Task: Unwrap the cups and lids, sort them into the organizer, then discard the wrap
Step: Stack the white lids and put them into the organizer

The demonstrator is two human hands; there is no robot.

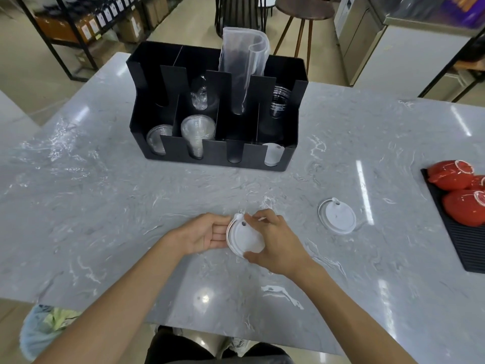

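A small stack of white lids (pixel 244 239) is held just above the marble counter near its front edge. My left hand (pixel 203 236) cups the stack's left side and my right hand (pixel 273 241) grips it from the right. Another white lid (pixel 337 216) lies flat on the counter to the right. The black organizer (pixel 217 156) stands at the back; it holds clear cups (pixel 195 132), clear lids (pixel 157 139), a white lid (pixel 273 153), dark-rimmed cups (pixel 279 101) and a tall clear plastic sleeve (pixel 244 61).
A black ribbed mat (pixel 467 245) with red cups (pixel 463 208) lies at the right edge of the counter (pixel 105 206). A bin with a pale blue bag (pixel 42 334) sits on the floor at the lower left. A stool and shelving stand behind the counter.
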